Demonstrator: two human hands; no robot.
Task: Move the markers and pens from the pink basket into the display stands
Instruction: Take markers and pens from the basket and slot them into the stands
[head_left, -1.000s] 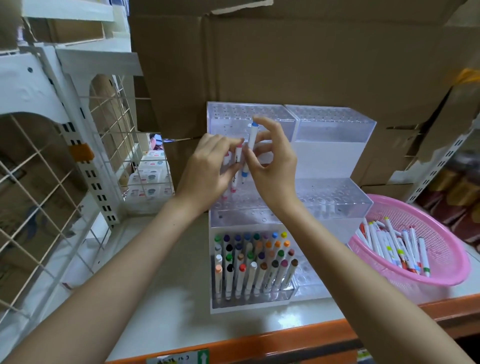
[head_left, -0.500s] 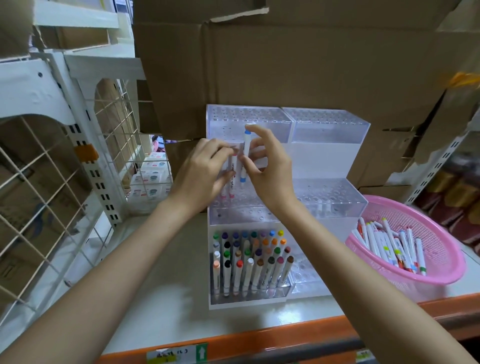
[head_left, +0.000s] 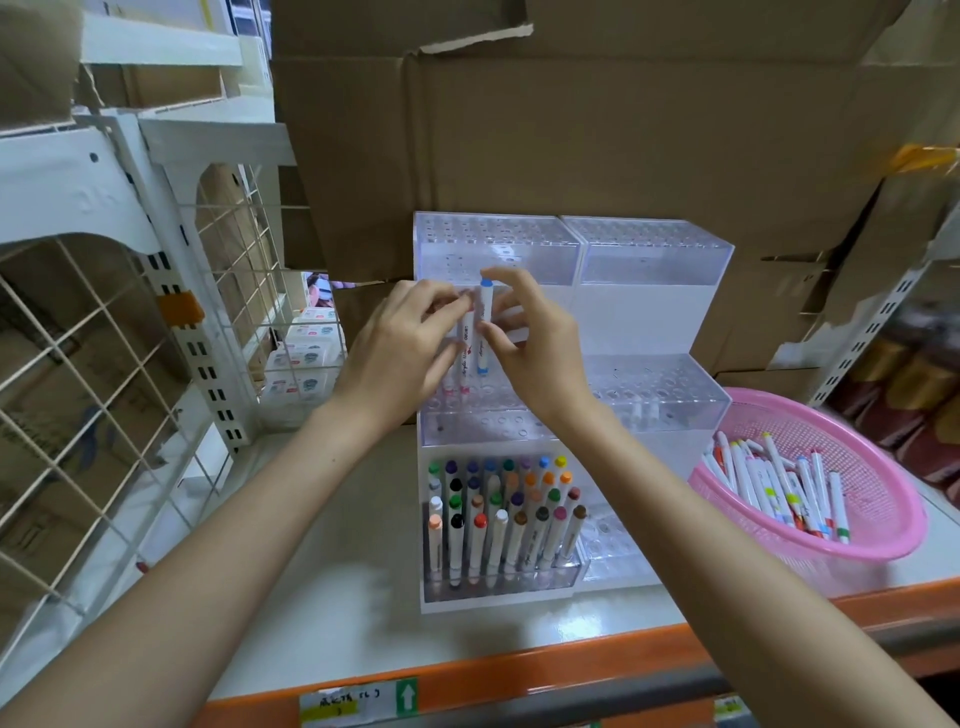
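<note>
blue marker (head_left: 483, 353) | pinched upright, right hand (head_left: 540, 353) | pink markers (head_left: 464, 364), left hand (head_left: 400, 353)

display stands (head_left: 649, 312) mid-shelf (head_left: 337, 597) | basket (head_left: 831, 431) right of them | cardboard boxes (head_left: 623, 130) behind | wire rack (head_left: 197, 332) left

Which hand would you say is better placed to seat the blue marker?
Right hand: it pinches the blue marker upright over the stand's middle tier; the left hand grips other markers.
</note>
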